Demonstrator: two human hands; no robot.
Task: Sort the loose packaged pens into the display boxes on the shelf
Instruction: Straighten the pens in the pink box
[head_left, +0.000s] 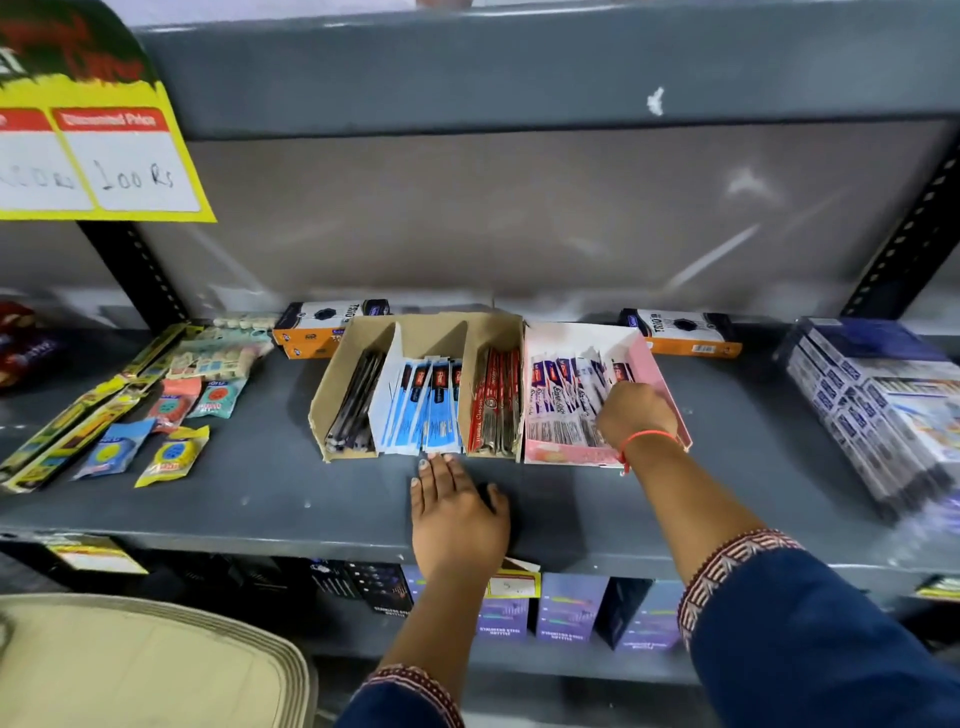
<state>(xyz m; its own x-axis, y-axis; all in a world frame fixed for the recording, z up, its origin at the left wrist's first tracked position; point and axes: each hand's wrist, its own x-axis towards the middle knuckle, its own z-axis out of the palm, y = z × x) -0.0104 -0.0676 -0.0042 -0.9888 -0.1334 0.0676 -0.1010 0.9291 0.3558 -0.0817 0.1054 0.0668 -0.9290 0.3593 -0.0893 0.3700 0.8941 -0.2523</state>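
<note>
While your left hand (457, 512) lies flat, fingers spread, on bare shelf (249, 499) by the front edge, your right hand (636, 415) is in the pink box (670, 384), grip unclear, among pens (566, 400) lying front-to-back.

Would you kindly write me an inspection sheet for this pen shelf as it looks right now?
Surface: grey metal shelf, front strip bare.
Job's things: cardboard box with three compartments holding dark, blue and red pen packs; pink box beside it holding white pen packs.
Clutter: small toy packets at left, two orange boxes at the back, stacked packs at right.
Grippers: left hand flat on the shelf, empty; right hand reaching into the pink box, grasp hidden.
Cables: nothing seen.
Surroundings: yellow price sign upper left, boxed goods on the lower shelf.
</note>
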